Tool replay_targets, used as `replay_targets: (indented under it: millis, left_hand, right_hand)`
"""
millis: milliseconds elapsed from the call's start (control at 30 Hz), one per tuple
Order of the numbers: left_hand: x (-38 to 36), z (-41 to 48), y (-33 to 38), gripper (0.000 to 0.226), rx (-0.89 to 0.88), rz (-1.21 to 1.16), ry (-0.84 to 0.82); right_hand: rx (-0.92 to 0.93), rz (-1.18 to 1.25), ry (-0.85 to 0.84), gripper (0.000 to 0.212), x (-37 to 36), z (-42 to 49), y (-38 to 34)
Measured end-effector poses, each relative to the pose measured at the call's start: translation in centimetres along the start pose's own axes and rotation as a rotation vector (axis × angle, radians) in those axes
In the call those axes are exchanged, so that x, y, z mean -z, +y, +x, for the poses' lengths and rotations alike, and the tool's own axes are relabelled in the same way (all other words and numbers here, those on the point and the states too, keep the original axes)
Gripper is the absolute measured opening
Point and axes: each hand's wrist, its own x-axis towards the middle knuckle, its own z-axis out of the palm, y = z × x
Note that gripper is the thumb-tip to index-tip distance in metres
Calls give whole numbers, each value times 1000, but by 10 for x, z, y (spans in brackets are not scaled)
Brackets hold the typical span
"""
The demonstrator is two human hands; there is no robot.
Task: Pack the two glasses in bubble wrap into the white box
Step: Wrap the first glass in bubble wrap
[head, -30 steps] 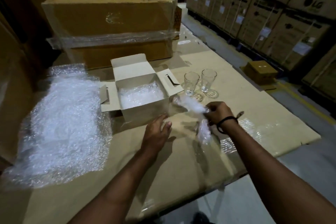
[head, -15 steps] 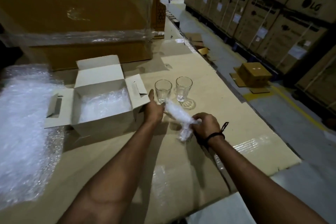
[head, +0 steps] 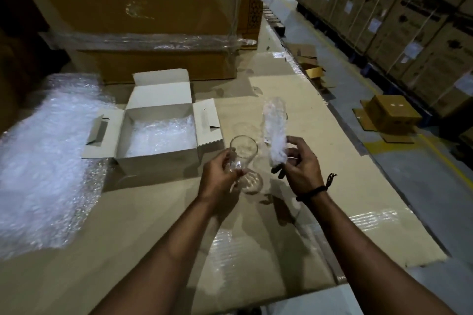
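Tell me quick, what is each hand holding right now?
Left hand: closed around a glass.
Right hand: pinching a strip of bubble wrap.

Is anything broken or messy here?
Nothing looks broken or spilled. The left hand holds an unbroken glass, the right hand pinches a strip of bubble wrap, and the white box sits open, lined with more wrap.

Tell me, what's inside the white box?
Crumpled clear bubble wrap lies inside the open white cardboard box. Nothing else shows in it. The box floor beneath the wrap is covered, so I cannot see it.
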Motion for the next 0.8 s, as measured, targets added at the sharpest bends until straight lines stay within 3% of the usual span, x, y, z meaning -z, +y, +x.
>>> replay_targets:
  millis: [100, 200, 300, 367, 500, 600, 700, 800]
  left_hand:
    - [33, -19, -6, 70, 22, 72, 29]
    - [73, -30, -17, 65, 17, 113, 74]
    - [111, -41, -25, 54, 12, 100, 95]
    - [125, -43, -27, 48, -30, 101, 94]
    - [147, -49, -33, 56, -56, 54, 68]
    - [150, -48, -37, 39, -17, 24, 48]
    - [151, -44, -37, 25, 3, 34, 48]
    - [150, -40, -36, 27, 68, -43, 30]
  right_hand:
    - [-37, 159, 63, 20, -24, 1, -22]
    - [-11, 63, 111, 8, -55, 3, -36]
    - [295, -203, 113, 6, -94, -8, -56]
    - [490, -369, 35, 14, -118, -12, -64]
    - [528, -660, -268, 29, -152, -23, -78]
    - [619, -843, -431, 38, -157, -29, -84]
    - [825, -954, -418, 46, -154, -26, -88]
    - [757, -1119, -531, 53, -157, -26, -99]
